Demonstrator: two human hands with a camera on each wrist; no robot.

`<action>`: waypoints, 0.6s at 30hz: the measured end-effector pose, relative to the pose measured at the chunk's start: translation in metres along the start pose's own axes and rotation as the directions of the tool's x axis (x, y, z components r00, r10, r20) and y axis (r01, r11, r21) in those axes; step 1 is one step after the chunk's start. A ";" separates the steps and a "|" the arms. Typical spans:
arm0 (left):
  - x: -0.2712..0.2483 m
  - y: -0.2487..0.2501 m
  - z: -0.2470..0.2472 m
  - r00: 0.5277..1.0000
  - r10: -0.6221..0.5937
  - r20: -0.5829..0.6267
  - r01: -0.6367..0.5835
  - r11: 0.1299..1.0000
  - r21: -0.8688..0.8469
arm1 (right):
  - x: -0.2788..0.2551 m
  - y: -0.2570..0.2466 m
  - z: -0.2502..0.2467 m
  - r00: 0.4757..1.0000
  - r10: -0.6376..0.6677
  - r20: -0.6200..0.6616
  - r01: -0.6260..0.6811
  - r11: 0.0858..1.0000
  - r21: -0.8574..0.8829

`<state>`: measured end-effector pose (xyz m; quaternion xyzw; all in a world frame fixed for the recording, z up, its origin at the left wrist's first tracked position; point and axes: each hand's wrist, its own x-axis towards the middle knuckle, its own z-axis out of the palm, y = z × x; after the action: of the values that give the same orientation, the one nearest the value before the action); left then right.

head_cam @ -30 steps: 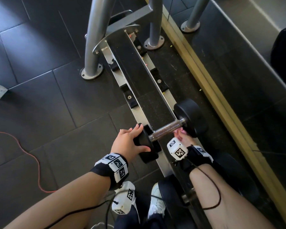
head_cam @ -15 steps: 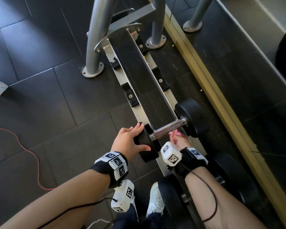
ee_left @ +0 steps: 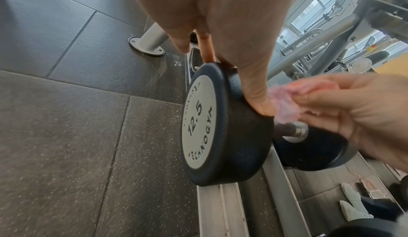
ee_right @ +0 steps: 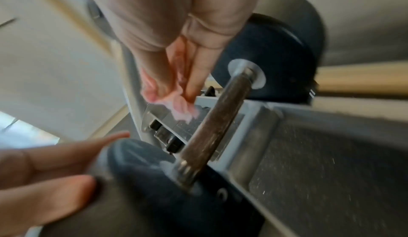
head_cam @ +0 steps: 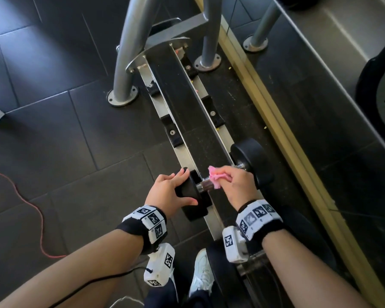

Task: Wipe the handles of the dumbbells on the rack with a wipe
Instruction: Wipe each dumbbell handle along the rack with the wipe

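The low silver metal rack (head_cam: pixel 188 152) with its black rubber cradles carries the black round-headed dumbbell (head_cam: pixel 252 161) in front of you, lying across the two rails with one head overhanging each side; a second dark dumbbell (head_cam: pixel 251 261) sits in the next cradle nearer your body, mostly hidden under your right forearm. Your left hand (head_cam: pixel 167 192) grips the near head of the first dumbbell, fingers curled over its top rim and thumb pressed against its inner edge; the left wrist view shows that head's grey end plate (ee_left: pixel 198 123) marked 12.5. The dark knurled steel handle (ee_right: pixel 217 116) spans between the two heads. Your right hand (head_cam: pixel 236 185) pinches the crumpled pink wipe (head_cam: pixel 216 177) between thumb and fingertips, directly over the handle and close to the far head. From the head view the wipe seems to lie on the bar, but the right wrist view shows it dangling just above and beside the metal, so you cannot tell for sure whether it touches. The right wrist picture is blurred. A thin red cable (head_cam: pixel 31 210) lies on the dark tiled floor (head_cam: pixel 53 152) to your left.
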<state>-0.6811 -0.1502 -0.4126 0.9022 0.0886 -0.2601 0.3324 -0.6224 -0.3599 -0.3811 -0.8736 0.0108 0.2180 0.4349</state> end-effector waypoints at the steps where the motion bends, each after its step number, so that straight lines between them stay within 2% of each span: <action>1: 0.000 0.000 0.000 1.000 -0.001 0.001 0.001 1.000 0.001 | 0.006 -0.002 -0.002 0.996 -0.091 0.004 0.091 0.996 -0.026; 3: 0.000 0.000 0.000 1.000 -0.003 0.002 0.003 1.000 0.000 | 0.019 -0.002 -0.001 0.975 -0.223 -0.008 0.220 0.967 -0.128; 5: 0.000 0.001 0.000 1.000 -0.002 0.002 0.002 1.000 -0.008 | 0.032 0.004 0.000 0.962 -0.271 0.039 0.272 0.926 -0.263; 7: 0.000 0.001 0.000 1.000 0.004 0.008 -0.003 1.000 -0.010 | 0.043 0.014 -0.001 0.957 -0.227 0.183 0.285 0.859 -0.425; 9: 0.000 0.001 0.000 1.000 0.008 0.012 -0.007 1.000 -0.004 | 0.048 0.019 -0.001 0.940 -0.130 0.316 0.303 0.743 -0.597; 11: 0.000 0.001 0.000 1.000 0.006 0.015 -0.006 1.000 0.000 | 0.049 0.020 -0.002 0.928 -0.069 0.365 0.311 0.682 -0.662; 16: -0.002 0.000 0.001 1.000 -0.002 0.010 0.002 1.000 -0.020 | 0.042 0.017 0.007 0.935 -0.061 0.350 0.271 0.760 -0.591; 18: -0.001 0.000 0.002 1.000 -0.008 0.011 0.008 1.000 -0.029 | 0.037 0.012 0.019 0.918 -0.095 0.386 0.312 0.774 -0.551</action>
<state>-0.6830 -0.1513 -0.4129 0.8955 0.0942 -0.2649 0.3451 -0.5986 -0.3469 -0.4147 -0.9113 -0.2295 0.3069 0.1508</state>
